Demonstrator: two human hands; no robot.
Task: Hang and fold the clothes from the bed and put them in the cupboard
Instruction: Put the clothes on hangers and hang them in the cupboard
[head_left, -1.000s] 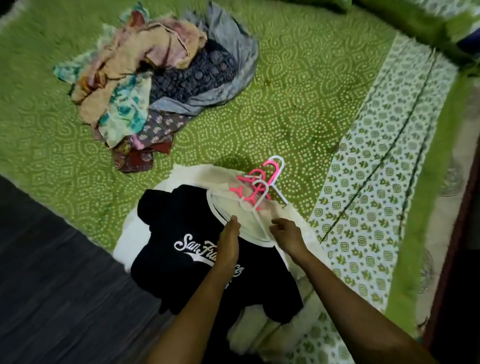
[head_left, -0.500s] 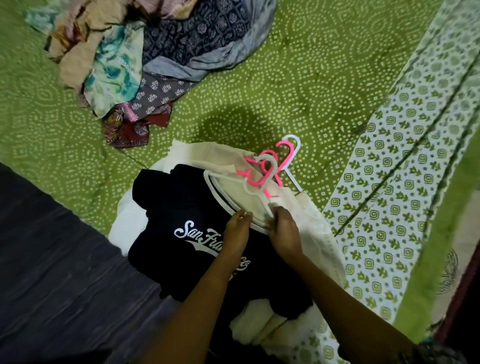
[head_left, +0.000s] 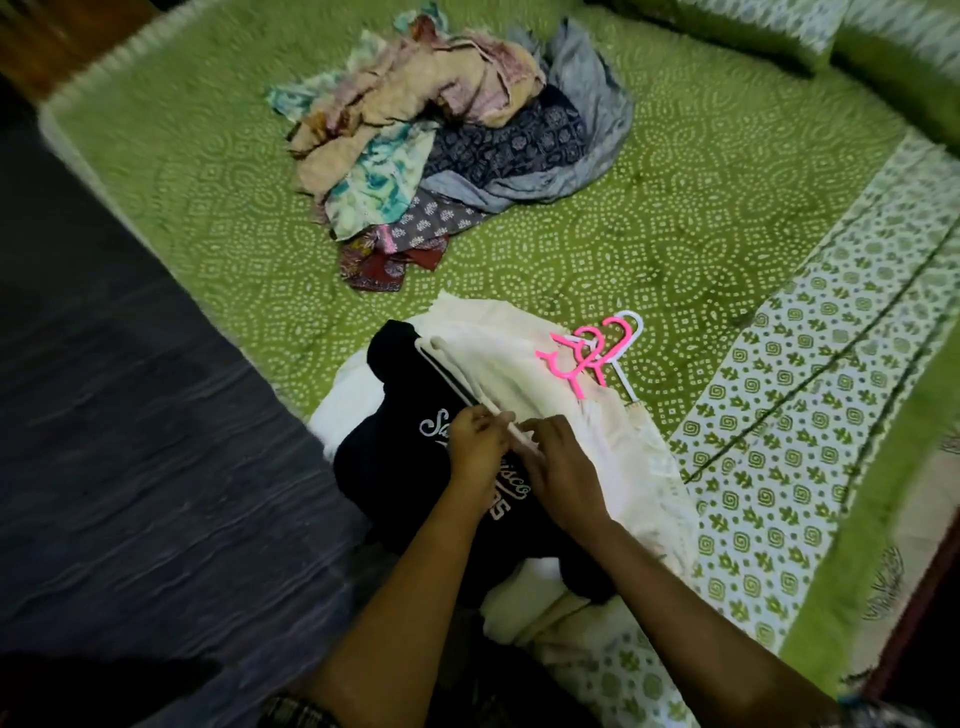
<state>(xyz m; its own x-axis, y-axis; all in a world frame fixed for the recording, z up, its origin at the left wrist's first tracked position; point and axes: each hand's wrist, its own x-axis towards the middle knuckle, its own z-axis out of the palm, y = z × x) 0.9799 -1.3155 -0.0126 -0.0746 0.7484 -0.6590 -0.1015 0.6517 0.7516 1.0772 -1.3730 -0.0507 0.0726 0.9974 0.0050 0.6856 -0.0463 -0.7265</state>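
Drawing together over the last second, your left hand (head_left: 478, 441) and right hand (head_left: 563, 465) now meet on the white hanger (head_left: 451, 385). The fingers of both are curled in, pinching its thin bar where the black San Francisco T-shirt (head_left: 395, 467) overlaps the cream garment (head_left: 519, 374) at the bed's near edge — hanging looks under way. Pink hangers (head_left: 584, 358) lie tangled just beyond and may snag; the mixed clothes pile (head_left: 441, 145) waits well apart on the green bedspread (head_left: 675, 234).
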